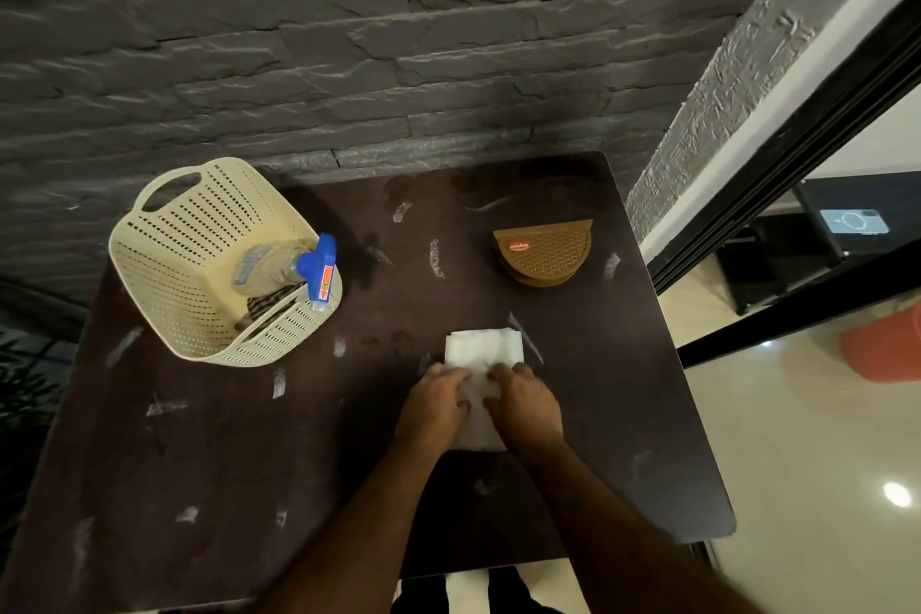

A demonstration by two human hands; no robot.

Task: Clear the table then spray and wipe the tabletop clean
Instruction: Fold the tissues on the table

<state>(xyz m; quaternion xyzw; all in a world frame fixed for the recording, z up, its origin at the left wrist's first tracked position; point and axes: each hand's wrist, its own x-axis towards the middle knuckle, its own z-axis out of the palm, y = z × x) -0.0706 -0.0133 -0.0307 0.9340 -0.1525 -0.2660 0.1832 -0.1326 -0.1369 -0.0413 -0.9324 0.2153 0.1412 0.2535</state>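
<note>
Head view: both the left hand (434, 398) and right hand (524, 398) pinch the white folded tissues (482, 350) mid-table (648, 414), where loose sheets could slip apart or smear the chalky streaks (436, 258).

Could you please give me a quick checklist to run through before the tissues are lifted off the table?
1. Both hands on the tissues: ok; the left hand and right hand rest on the stack's near part.
2. Firm grip on the stack: cannot tell; the fingertips are partly hidden.
3. Stack tidy: ok; the tissues lie in one neat pile.
4. Basket able to take items: ok; it is open-topped, with the spray bottle leaning inside.
5. Table cleared: not ok; the brown holder and basket stand on it.
6. Tabletop clean: not ok; white smears show across it.
</note>
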